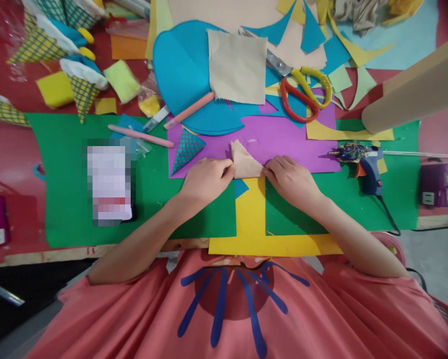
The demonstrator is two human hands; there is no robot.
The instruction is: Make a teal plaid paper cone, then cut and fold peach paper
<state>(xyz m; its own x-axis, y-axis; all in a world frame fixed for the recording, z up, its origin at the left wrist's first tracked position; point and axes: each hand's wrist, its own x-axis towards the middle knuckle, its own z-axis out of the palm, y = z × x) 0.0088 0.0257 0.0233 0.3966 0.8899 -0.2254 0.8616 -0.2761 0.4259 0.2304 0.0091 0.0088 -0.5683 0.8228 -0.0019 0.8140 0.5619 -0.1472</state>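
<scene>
A small folded piece of beige cloth (244,160) with zigzag-cut edges lies between my hands on a purple sheet (283,137). My left hand (209,180) pinches its left corner between thumb and fingers. At the opposite corner, my right hand (293,178) has its fingertips closed on the cloth. Just left of the cloth rests a teal checked cone-shaped piece (187,149). Beyond it, a flat beige cloth square (237,67) lies over blue round sheets (181,75).
Scissors (300,89) with red and yellow handles lie at back right. A glue gun (369,167) sits on the right, below a cardboard tube (414,89). Pink pens (141,135), a blurred-out phone (109,182) and checked cones (82,87) are on the left.
</scene>
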